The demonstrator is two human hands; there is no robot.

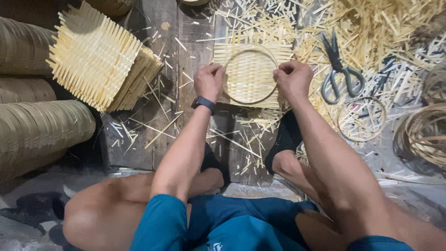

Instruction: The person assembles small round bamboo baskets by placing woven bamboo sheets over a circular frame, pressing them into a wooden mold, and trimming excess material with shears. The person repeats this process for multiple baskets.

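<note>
The person wears teal-blue shorts (pixel 232 225) with a small pale emblem near the lower hem. A dark, square-faced wristwatch (pixel 203 103) is strapped above the left hand (pixel 209 81); beyond the watch, the forearm is bare. The right hand (pixel 293 79) carries no band. Both arms are sleeveless, legs bare.

Bright overhead light, sharp, dim left edge

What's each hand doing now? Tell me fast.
Left hand: closed, gripping the round hoop on the woven mat.
Right hand: closed, pinching the hoop's other side.
</note>
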